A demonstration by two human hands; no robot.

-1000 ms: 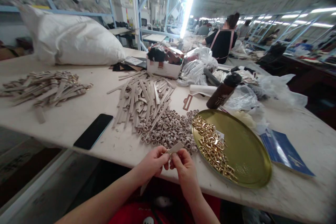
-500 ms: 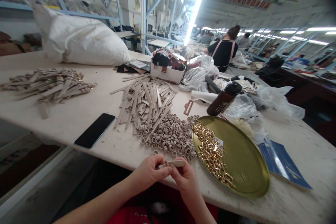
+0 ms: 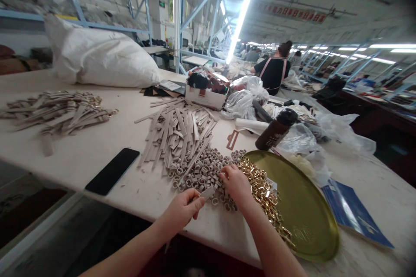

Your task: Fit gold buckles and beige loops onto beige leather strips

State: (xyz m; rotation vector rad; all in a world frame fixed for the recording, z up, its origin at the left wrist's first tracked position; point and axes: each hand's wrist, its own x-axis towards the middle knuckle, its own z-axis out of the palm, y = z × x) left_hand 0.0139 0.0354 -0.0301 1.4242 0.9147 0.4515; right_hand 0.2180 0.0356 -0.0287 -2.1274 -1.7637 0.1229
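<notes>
My left hand (image 3: 184, 210) is closed around a beige strap (image 3: 207, 193), whose flat end sticks out past the thumb toward the right. My right hand (image 3: 236, 185) reaches over the right side of a pile of small beige strap loops (image 3: 204, 165). Its fingers are bent together at the loops, and whatever lies between the fingertips is hidden. Loose beige straps (image 3: 178, 134) are heaped just behind the loops. Gold metal buckles (image 3: 260, 184) cover the left part of a round gold tray (image 3: 308, 207), close beside my right wrist.
A black phone (image 3: 113, 171) lies near the table's front edge. Another heap of straps (image 3: 61, 110) with metal bits is at far left. A dark bottle (image 3: 276, 129) stands behind the tray, and a blue booklet (image 3: 357, 212) lies right. Farther back are a white box (image 3: 204, 96) and a large white sack (image 3: 100, 54).
My hands were together on the strap. The right hand has let go and moved up and right to the loops; the left keeps the strap. The camera view has shifted slightly.
</notes>
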